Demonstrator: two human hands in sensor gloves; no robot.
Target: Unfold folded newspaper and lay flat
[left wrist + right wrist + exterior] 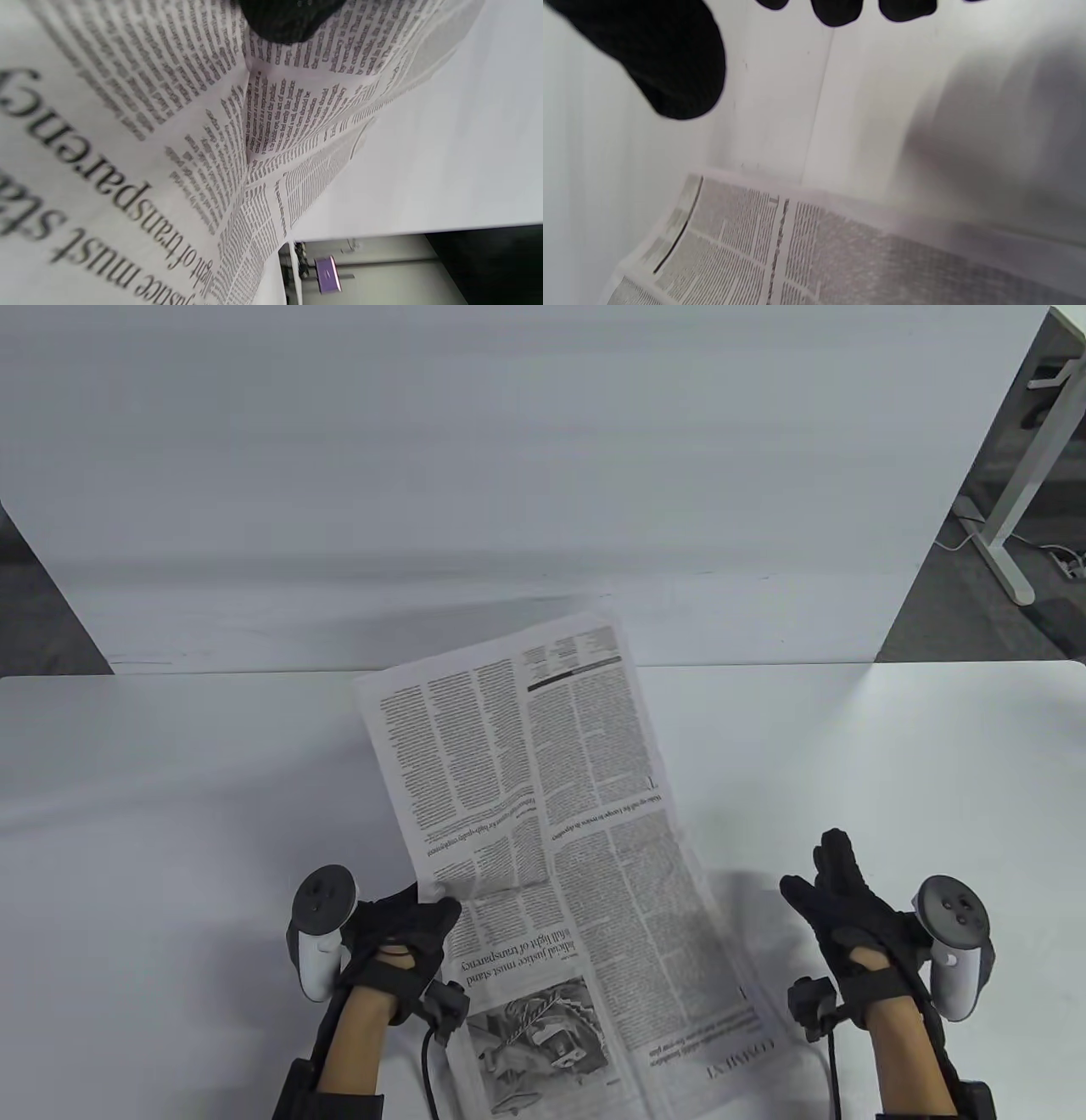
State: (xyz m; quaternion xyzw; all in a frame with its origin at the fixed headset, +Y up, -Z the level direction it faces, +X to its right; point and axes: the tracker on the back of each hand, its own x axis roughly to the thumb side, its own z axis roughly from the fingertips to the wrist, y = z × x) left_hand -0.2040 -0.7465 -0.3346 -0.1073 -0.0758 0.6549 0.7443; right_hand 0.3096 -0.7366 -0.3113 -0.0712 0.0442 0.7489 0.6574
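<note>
While my left hand (399,933) grips the left edge of the newspaper (551,848), its fingers (288,19) press into the sheet and raise a crease beside a column of print. I see the paper in the middle of the white desk (170,780), its far end lifted and curling up, its near end running to the bottom edge with a headline and a photograph showing. To its right, my right hand (848,916) hovers apart from the page, fingers (670,63) spread wide, holding nothing.
</note>
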